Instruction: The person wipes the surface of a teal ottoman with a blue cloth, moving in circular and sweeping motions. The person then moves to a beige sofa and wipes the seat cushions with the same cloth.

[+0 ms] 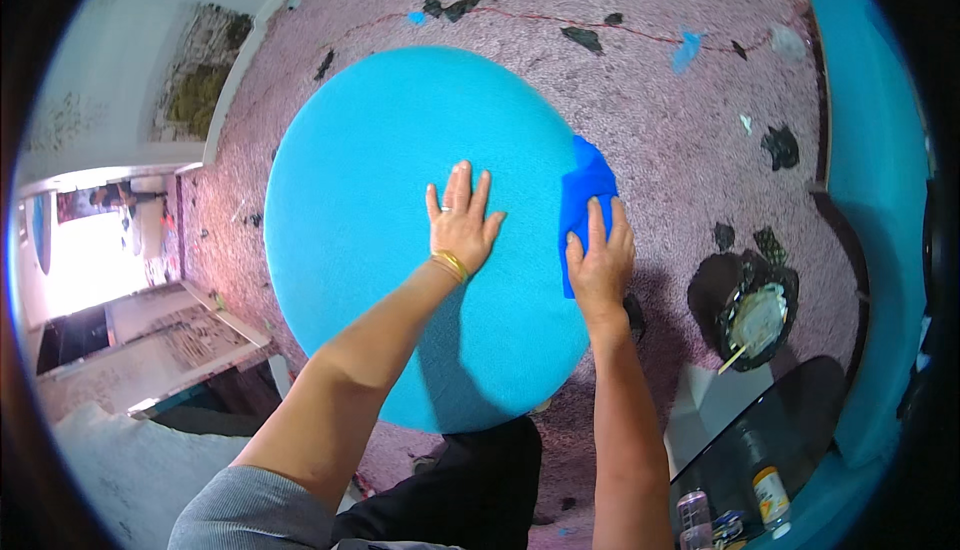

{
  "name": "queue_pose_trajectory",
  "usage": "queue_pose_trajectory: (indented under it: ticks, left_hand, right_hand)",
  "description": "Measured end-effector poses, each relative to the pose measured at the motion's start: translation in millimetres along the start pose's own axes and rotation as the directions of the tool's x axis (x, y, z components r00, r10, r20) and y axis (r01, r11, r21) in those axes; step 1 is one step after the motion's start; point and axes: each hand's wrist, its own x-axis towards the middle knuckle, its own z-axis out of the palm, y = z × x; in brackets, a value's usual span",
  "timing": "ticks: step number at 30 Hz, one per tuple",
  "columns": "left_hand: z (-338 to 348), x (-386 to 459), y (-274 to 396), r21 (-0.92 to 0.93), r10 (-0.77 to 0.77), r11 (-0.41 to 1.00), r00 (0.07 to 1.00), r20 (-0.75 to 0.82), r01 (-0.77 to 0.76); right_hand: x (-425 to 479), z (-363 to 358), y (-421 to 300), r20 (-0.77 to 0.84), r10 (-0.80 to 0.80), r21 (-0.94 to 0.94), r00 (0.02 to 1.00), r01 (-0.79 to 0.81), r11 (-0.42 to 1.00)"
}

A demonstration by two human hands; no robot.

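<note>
A large round turquoise padded top (375,152), seemingly fabric-covered, fills the middle of the head view. Flat on its surface rests my left hand (461,227), fingers spread, with a ring and a yellow bracelet and nothing in its grasp. At the right rim, my right hand (604,265) holds a bright blue cloth (585,182) against the edge. The cloth lies partly on the top and partly over its side. My right palm and the underside of the cloth are hidden.
Pinkish carpet (525,2) carries black scraps (581,40), blue bits (686,51) and a red cord (540,17). Rightward are a black-lined container (784,347) with a stick, a turquoise sofa (870,100), and a dark glossy table (720,467) holding bottles (771,497).
</note>
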Motion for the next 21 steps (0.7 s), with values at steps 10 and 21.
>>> queue_pose_trajectory:
  ticks: [10, 21]
  left_hand:
    - [50.8, -2.4, -3.8, -0.15, 0.015, 0.988, 0.998, -0.054, -0.023]
    - [59.6, -3.4, -12.7, -0.231, 0.05, 0.967, 0.964, -0.26, -0.112]
  right_hand:
    - [154.7, 88.4, -29.6, -0.117, -0.159, -0.256, 0.98, 0.125, 0.959]
    - [177.7, 110.2, -48.2, -0.282, 0.049, 0.083, 0.958, -0.026, 0.996]
